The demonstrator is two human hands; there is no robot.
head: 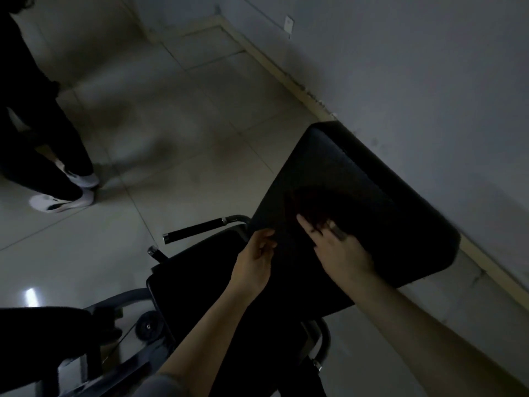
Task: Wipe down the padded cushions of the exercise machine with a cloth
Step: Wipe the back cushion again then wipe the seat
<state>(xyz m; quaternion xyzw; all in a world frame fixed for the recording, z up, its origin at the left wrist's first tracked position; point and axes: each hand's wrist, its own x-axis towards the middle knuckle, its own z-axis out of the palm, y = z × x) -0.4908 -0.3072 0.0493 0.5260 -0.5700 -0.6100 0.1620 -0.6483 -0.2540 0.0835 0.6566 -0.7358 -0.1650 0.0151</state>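
- I see the large black back cushion (357, 202) of the exercise machine in the middle right, tilted, with its far rounded edge close to the wall (429, 81) and the pale baseboard (286, 75).
- A dark cloth (312, 207) lies on the lower half of this cushion; the picture is very dim, so I cannot tell its outline exactly.
- My right hand (337, 253) lies flat on the cushion, its fingers (307, 227) stretched out and pressing on the near edge of the cloth, not curled around it.
- My left hand (254, 262) is at the left edge of the cushion; its fingers (267, 239) are bent and pinch this edge, thumb on top.
- Below the hands is a second dark pad, the seat cushion (200, 270), touching or almost touching the back cushion; I cannot tell which.
- A handle with black grip (194, 230) stands out to the left, just beside the cushion's left edge.
- On the right side, only a narrow strip of floor separates the cushion from the wall; on the left, the tiled floor (171, 124) gives wide open room.
- Lower left shows the grey frame (126, 299) and a small black wheel (148, 326).
- Another person's legs with white shoes (63, 200) stand far left, well apart from the machine.
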